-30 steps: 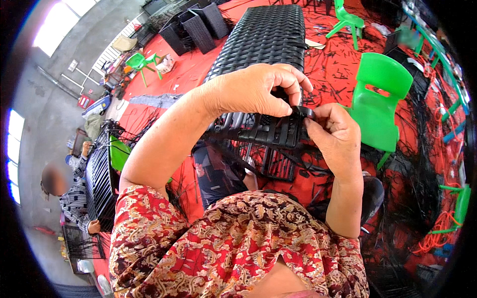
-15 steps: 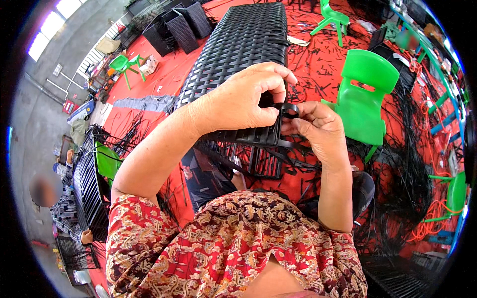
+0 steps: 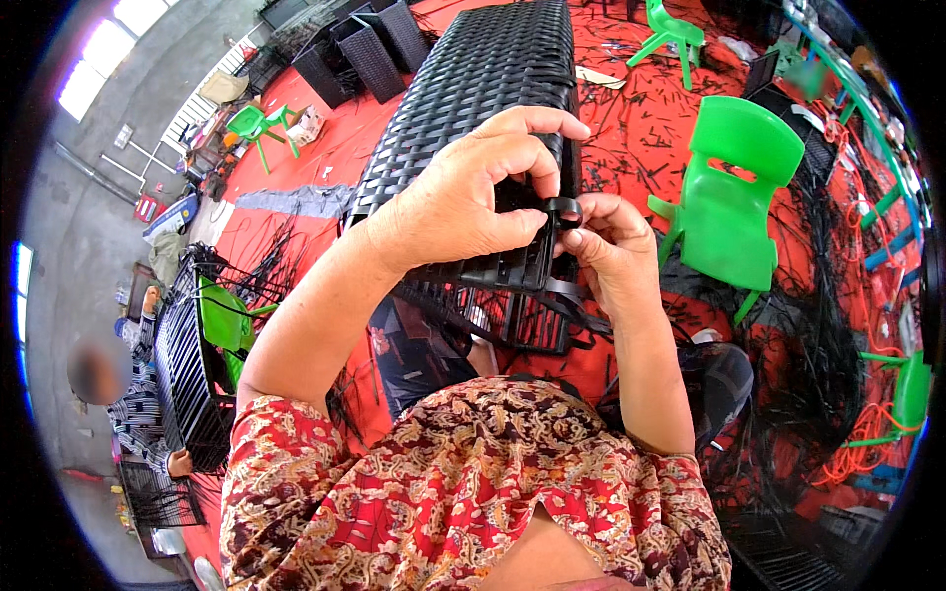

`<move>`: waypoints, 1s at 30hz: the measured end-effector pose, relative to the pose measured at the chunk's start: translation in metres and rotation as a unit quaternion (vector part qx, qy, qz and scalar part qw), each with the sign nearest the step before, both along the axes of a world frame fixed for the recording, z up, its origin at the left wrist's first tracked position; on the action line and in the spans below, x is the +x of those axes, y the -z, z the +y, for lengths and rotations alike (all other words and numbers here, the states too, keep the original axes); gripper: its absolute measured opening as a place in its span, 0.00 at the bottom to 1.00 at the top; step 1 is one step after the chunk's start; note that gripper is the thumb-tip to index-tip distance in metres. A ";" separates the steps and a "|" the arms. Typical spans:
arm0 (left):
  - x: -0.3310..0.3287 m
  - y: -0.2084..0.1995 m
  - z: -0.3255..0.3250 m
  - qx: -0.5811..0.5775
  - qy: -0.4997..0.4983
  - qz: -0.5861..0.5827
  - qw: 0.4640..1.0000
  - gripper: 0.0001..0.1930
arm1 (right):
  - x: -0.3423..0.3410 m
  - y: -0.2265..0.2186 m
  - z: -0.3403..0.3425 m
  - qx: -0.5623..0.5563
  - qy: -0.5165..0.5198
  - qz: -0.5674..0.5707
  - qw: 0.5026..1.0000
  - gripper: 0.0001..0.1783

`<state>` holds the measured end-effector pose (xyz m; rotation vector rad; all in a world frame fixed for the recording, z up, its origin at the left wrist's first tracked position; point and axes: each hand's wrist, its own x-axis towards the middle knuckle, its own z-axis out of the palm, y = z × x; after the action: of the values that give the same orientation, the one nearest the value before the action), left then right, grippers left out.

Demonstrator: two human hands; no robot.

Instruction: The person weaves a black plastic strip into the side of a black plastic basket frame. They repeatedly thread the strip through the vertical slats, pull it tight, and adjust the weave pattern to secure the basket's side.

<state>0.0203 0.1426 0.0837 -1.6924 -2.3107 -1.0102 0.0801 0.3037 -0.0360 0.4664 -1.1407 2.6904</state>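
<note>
A long black woven wicker piece (image 3: 463, 89) stretches away from me, its near end close to my body. Over that near end my left hand (image 3: 483, 192) is bent, with the index finger raised; its thumb and a curled finger close on a flat black plastic strip at the corner. The strip (image 3: 566, 205) makes a small loop there. My right hand (image 3: 619, 246) pinches this strip between thumb and fingers, right of the corner. Below, the black slatted frame (image 3: 527, 315) shows bare bars, with loose strip hanging beside it. The fingertips partly hide the strip's path.
A green plastic chair (image 3: 734, 197) stands close on the right. Black strips (image 3: 788, 394) lie heaped on the red floor covering (image 3: 631, 148). At left, another person (image 3: 138, 414) sits by a black slatted frame (image 3: 187, 384). Dark woven planters (image 3: 370, 59) stand at the far left.
My right hand has shifted slightly left, closer to my left hand, and the strip's loop has moved a little left with it. The whole view has turned slightly.
</note>
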 end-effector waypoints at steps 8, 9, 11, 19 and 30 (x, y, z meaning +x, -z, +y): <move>-0.001 -0.001 -0.004 0.000 -0.013 -0.026 1.000 0.10 | -0.005 0.000 0.011 -0.025 -0.108 -0.015 0.994 0.11; 0.000 -0.001 -0.003 -0.001 -0.015 -0.024 1.000 0.10 | -0.005 0.002 0.013 -0.035 -0.115 -0.006 0.993 0.10; 0.002 0.000 -0.001 -0.002 -0.018 -0.022 1.000 0.10 | -0.002 0.002 0.016 -0.014 -0.093 -0.003 0.996 0.09; 0.005 0.003 0.005 0.004 -0.009 -0.043 0.999 0.12 | 0.000 0.001 0.014 0.037 -0.034 0.003 0.999 0.06; 0.001 0.007 -0.002 0.034 0.022 -0.122 0.992 0.21 | -0.010 -0.008 0.001 0.146 0.049 0.069 0.986 0.07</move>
<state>0.0217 0.1406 0.0770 -1.6835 -2.3577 -1.3594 0.0703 0.3049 -0.0278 0.6134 -1.4809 2.3751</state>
